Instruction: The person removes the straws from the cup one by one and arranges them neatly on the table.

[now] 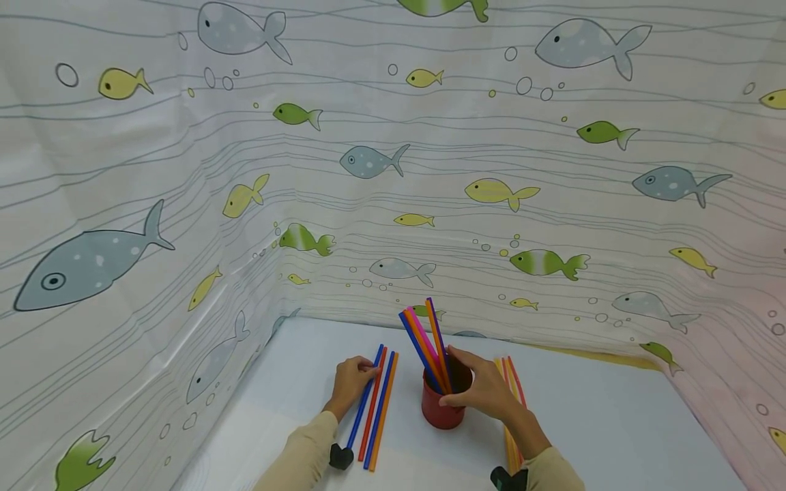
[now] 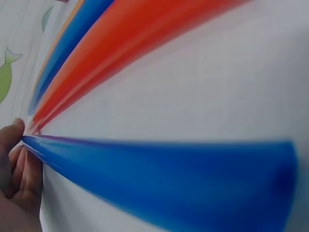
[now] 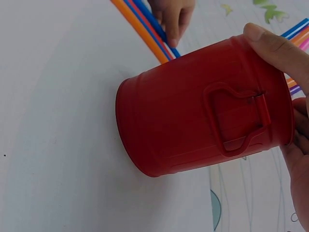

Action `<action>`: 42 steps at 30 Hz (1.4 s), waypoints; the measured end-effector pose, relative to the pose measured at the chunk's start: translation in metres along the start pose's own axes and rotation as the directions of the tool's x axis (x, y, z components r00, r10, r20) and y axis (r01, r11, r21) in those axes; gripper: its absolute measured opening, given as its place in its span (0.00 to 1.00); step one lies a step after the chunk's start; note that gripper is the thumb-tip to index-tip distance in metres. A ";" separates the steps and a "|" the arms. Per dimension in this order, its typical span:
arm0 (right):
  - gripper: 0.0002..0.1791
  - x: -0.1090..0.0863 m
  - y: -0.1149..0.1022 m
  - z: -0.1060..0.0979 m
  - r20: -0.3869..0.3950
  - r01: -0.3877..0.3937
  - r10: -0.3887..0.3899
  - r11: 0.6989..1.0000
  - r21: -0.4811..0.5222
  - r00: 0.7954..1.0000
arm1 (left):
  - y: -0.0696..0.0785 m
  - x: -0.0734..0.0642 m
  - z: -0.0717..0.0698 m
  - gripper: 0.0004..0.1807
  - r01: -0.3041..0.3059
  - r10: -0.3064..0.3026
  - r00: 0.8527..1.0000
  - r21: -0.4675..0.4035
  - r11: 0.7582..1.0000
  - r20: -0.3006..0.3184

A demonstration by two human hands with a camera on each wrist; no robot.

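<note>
My left hand (image 1: 350, 385) pinches a blue straw (image 1: 359, 421) near its far end, thumb and fingers together at the tip in the left wrist view. Right beside it lie a red straw (image 1: 371, 412), another blue straw (image 1: 379, 417) and an orange straw (image 1: 385, 412), roughly parallel. My right hand (image 1: 491, 387) grips the rim of a red metal pail (image 3: 183, 111), thumb on one side and fingers on the other. A small wire handle (image 3: 210, 113) hangs on its side. Several blue, orange, pink and purple straws (image 1: 424, 344) lean out of the pail toward the left.
More straws, yellow, orange and red (image 1: 508, 436), lie on the white table (image 1: 614, 423) to the right, partly behind my right forearm. A fish-printed curtain (image 1: 442, 245) surrounds the table at the back and sides.
</note>
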State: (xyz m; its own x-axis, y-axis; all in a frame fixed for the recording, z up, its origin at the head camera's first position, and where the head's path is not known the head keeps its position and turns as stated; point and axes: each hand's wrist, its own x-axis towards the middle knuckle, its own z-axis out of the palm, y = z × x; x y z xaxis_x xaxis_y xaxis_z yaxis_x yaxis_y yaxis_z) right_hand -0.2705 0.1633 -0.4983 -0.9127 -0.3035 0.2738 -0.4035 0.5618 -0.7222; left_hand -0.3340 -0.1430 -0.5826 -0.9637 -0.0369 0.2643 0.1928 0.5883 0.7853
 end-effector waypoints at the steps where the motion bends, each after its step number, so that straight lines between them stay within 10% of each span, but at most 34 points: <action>1: 0.55 0.000 0.000 0.000 0.000 0.003 -0.003 1.000 -0.001 1.000 | 0.000 0.000 0.000 0.12 0.009 -0.009 1.000 0.002 1.000 0.002; 22: 0.55 0.000 0.001 0.001 -0.023 0.036 -0.036 0.999 -0.028 0.999 | 0.005 0.006 -0.008 0.09 -0.013 0.013 1.000 -0.016 1.000 0.009; 42: 0.55 0.000 0.001 0.002 -0.020 0.028 -0.029 0.999 -0.022 0.999 | 0.088 0.008 -0.019 0.10 -0.192 0.192 0.981 -0.224 0.955 -0.022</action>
State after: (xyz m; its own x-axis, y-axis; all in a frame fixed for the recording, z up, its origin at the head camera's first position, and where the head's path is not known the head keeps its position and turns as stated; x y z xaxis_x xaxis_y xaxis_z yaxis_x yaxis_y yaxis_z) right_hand -0.2708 0.1630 -0.5004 -0.9019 -0.3042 0.3067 -0.4303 0.5697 -0.7002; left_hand -0.3212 -0.1072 -0.5006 -0.9044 0.0587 0.4227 0.4107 0.3884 0.8249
